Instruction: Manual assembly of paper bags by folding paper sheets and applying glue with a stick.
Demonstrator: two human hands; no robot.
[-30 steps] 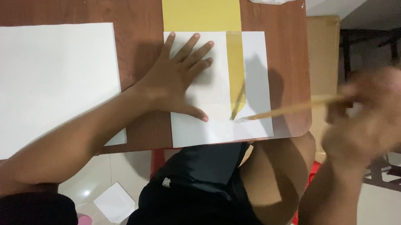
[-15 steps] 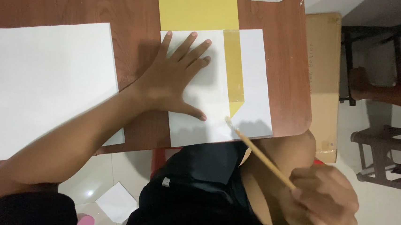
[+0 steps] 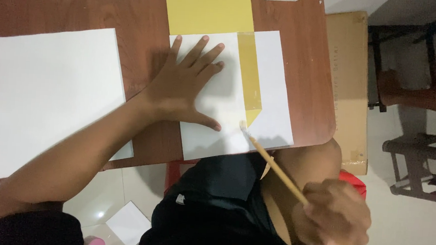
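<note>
brush: a thin wooden-handled brush [image 3: 276, 165] ran on a slant from 5 o'clock up toward 11, its pale tip resting on the white sheet just below the pointed foot of the yellow band.
right hand: the right hand [image 3: 331, 217] was closed around the handle's lower end, off the table at about 5 o'clock, over the person's lap.
white sheet: the white sheet [image 3: 277, 85] lay near the table's front edge, its lower edge hanging slightly past it.
yellow band: a painted yellow band [image 3: 249, 73] ran down the sheet from 12 o'clock, ending in an angled point.
left hand: the left hand [image 3: 187, 82] lay flat, fingers spread, pinning the sheet at 9 o'clock of the band.
step: it looked like painting the band, with the tip set at its lower end.
next move: judged to call for a steady stroke and the flat hand holding firm.
yellow paper: a yellow paper [image 3: 208, 6] lay at 12 o'clock, tucked under the sheet's top.
large white sheet: a large white sheet [image 3: 41, 95] lay at 9 o'clock on the brown table [image 3: 142, 40].
cardboard box: a cardboard box [image 3: 346, 85] stood at 3 o'clock beside the table.
</note>
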